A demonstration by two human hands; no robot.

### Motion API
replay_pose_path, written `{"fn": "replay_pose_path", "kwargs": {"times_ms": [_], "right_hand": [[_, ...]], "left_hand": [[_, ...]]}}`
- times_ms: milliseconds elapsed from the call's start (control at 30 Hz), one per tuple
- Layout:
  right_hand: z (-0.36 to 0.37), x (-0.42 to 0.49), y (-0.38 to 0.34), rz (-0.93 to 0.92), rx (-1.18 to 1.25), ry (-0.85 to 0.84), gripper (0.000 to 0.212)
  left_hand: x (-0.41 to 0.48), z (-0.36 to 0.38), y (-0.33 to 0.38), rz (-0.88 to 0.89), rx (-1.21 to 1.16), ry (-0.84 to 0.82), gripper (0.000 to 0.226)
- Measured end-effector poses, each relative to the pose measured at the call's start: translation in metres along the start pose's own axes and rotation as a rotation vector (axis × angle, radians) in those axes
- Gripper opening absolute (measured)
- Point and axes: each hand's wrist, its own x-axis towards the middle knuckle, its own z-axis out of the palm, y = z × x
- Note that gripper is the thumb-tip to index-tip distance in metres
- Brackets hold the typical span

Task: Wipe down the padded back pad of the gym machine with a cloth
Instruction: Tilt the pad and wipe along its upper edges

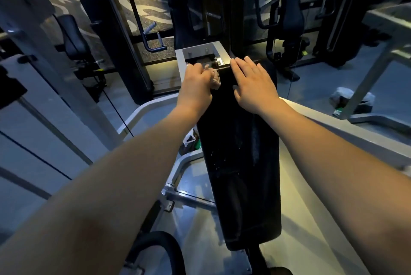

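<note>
1. nearest to us is the lower end of the black back pad [251, 219]. the pad runs away from us as a long strip up the middle of the view, between the grey rails of the machine frame [329, 123].
2. our two bare forearms [124, 174] reach forward, one along each side of the pad, toward its far end.
3. a little further up, we see small droplets [216, 160] scattered on the left half of the pad.
4. left of the pad and below its edge, a white and green bag-like thing [191, 140] lies in a gap of the frame. we cannot tell what it is.
5. at the pad's far left corner, our left hand [196, 84] has its fingers curled round a crumpled pale cloth [214, 77]. the cloth bunches out on the hand's right side and touches the pad.
6. just beside it, our right hand [253, 83] lies flat on the far right part of the pad, fingers straight and slightly spread. its fingertips reach a black bar [223, 67] at the pad's top edge.
7. just beyond the hands stands an open rectangular grey metal bracket [180, 57].
8. farther off, a white and dark bundle [351, 100] lies on the floor to the right, and a tall black padded bench [95, 3] stands at far left.
</note>
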Motion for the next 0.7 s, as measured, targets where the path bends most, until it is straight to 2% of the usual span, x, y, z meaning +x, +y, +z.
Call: {"fn": "replay_pose_path", "kwargs": {"times_ms": [200,333,400,467,533,567,633,700], "right_hand": [[0.004,-0.005,0.002,-0.002,0.005,-0.005,0.079],[0.002,-0.009,-0.005,0.023,0.033,0.0,0.081],[0.0,-0.011,-0.006,0.018,0.033,-0.009,0.083],[-0.002,-0.015,-0.005,0.013,0.022,-0.02,0.085],[0.0,-0.021,-0.004,0.013,0.009,-0.021,0.085],[0.001,-0.025,-0.004,0.017,0.01,-0.018,0.085],[0.007,-0.035,-0.004,0.038,0.029,-0.013,0.083],[0.013,-0.047,-0.003,0.068,0.055,-0.018,0.081]], "left_hand": [[-0.081,0.042,-0.008,0.107,0.084,-0.129,0.029],[-0.104,0.046,-0.006,0.074,0.009,-0.276,0.018],[-0.084,0.033,-0.003,0.066,-0.05,-0.215,0.017],[-0.049,0.012,0.003,0.036,-0.106,-0.055,0.024],[-0.012,-0.006,0.009,0.017,-0.123,0.085,0.02],[0.002,-0.01,0.01,0.008,-0.117,0.099,0.02],[0.008,-0.003,0.009,0.002,-0.071,0.018,0.022],[-0.012,0.015,0.007,0.075,-0.007,-0.056,0.031]]}}
